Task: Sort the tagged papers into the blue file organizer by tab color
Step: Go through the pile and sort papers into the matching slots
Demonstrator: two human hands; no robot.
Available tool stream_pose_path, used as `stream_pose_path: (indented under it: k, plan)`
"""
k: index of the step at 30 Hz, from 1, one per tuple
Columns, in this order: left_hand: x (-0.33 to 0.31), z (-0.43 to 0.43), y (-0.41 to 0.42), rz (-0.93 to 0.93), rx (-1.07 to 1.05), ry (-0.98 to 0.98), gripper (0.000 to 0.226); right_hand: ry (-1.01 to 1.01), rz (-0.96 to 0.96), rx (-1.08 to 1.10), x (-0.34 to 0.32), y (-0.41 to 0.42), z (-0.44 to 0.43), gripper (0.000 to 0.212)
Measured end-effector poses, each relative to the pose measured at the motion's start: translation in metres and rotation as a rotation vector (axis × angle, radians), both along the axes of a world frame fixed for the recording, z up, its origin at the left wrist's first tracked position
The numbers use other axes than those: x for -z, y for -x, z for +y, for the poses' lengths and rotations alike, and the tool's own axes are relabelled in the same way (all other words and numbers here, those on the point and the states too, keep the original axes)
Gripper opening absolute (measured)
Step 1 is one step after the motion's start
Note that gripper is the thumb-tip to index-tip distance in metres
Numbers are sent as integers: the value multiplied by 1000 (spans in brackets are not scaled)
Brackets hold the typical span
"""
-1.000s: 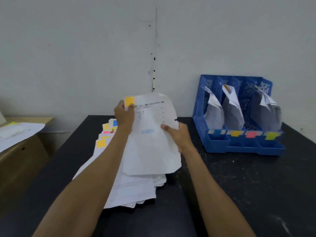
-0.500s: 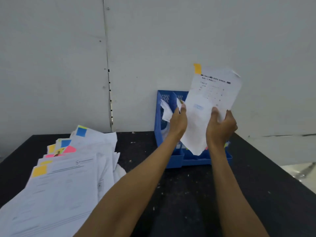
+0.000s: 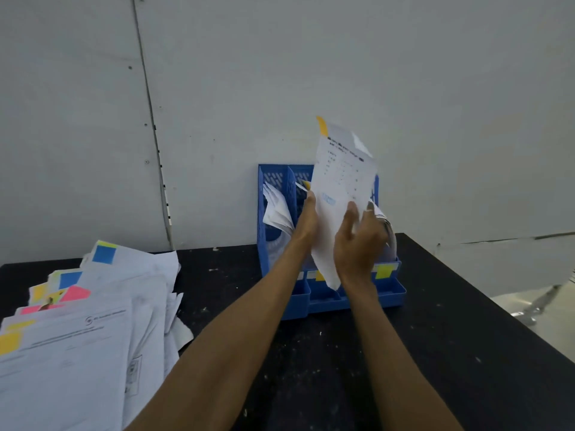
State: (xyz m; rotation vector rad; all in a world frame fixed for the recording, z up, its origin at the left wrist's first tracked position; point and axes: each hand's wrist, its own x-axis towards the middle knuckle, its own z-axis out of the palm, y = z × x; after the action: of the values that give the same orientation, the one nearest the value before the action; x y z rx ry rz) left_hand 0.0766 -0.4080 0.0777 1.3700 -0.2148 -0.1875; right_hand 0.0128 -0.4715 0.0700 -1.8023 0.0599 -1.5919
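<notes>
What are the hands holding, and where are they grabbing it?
A white printed paper sheet with an orange tab. The left hand holds its left edge; the right hand pinches its lower right part.

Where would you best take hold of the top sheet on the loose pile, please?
Probably by its right edge, coming from the right: the top sheet lies flat on the pile, that edge is exposed over the fanned sheets below, and the yellow tab stays visible.
</notes>
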Motion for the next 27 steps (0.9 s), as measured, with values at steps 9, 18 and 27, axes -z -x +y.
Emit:
stream_pose_path:
  k: [9, 18, 27]
  plan:
    - [-1, -15, -20, 37, -79, 103, 65, 243, 856, 108, 44, -45, -2, 35]
    - [5, -6, -23, -46, -33, 56, 105, 173, 1010, 33, 43, -62, -10, 30]
    - [5, 7, -15, -78, 63, -38, 92, 138, 978, 71, 41, -65, 3, 25]
